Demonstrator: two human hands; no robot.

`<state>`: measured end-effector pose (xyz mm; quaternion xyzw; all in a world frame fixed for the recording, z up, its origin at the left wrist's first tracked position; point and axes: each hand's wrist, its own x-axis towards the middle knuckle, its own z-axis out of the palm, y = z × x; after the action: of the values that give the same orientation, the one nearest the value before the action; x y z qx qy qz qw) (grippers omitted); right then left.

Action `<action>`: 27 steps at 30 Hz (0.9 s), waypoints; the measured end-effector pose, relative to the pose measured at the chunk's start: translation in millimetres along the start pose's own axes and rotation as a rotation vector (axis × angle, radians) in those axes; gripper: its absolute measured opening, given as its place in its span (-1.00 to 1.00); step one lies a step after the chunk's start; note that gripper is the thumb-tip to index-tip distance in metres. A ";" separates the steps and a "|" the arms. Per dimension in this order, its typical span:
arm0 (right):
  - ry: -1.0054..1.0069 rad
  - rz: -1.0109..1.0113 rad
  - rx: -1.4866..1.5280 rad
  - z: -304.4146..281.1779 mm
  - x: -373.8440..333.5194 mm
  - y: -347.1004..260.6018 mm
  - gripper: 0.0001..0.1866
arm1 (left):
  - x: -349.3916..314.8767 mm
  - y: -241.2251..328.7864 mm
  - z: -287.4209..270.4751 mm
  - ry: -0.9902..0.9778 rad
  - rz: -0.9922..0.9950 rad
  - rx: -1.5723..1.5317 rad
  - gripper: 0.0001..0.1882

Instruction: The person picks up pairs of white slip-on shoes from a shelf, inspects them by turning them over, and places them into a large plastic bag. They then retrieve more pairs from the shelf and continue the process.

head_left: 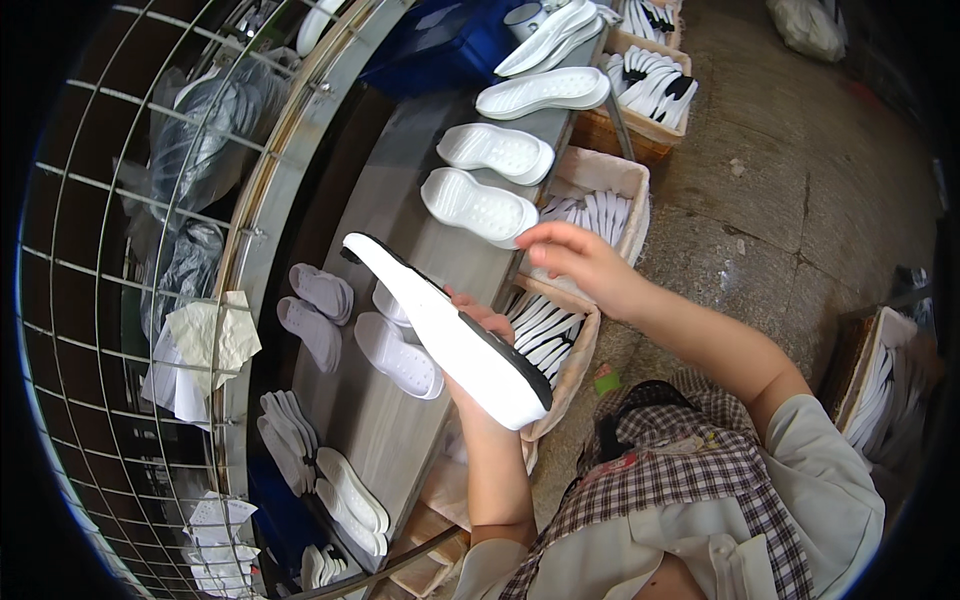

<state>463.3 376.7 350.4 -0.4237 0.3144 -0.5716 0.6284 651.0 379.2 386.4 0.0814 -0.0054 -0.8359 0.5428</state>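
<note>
My left hand [482, 315] grips a shoe sole [440, 325], white along its side with a black bottom layer. The sole is tilted on its edge above the bench, and most of my fingers are hidden behind it. My right hand [580, 262] is open, its fingers slightly curled at the near end of a white shoe sole [478, 207] lying on the bench. Whether the fingertips touch that sole I cannot tell. Just beyond it lies another white sole [495, 152], with a further white sole [543, 92] behind. White insole-like pieces [398, 355] lie partly under the held sole.
The grey bench [400, 190] runs along a wire grid [120, 300] on the left. A blue bin [440, 45] stands at its far end. Cloth-lined baskets of black-and-white soles, one basket [590, 330] close by, line the bench's right side. Pale soles [352, 500] lie near the bench's front.
</note>
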 end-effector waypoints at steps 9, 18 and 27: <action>0.009 -0.426 -0.363 25.9 -75.0 -63.8 -0.71 | -1.9 -78.5 14.2 -0.015 0.006 0.773 -0.63; 0.135 -0.432 -0.387 -12.4 -98.0 -70.0 -0.69 | 2.5 -107.7 0.7 0.161 -0.226 0.697 -0.59; 0.286 -0.227 -0.419 -33.5 -119.9 -74.8 -0.52 | 2.1 -104.1 8.7 0.211 -0.195 0.364 -0.52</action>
<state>382.2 489.9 391.6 -0.4919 0.4617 -0.6148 0.4086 554.6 419.3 384.6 0.2649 -0.0912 -0.8564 0.4337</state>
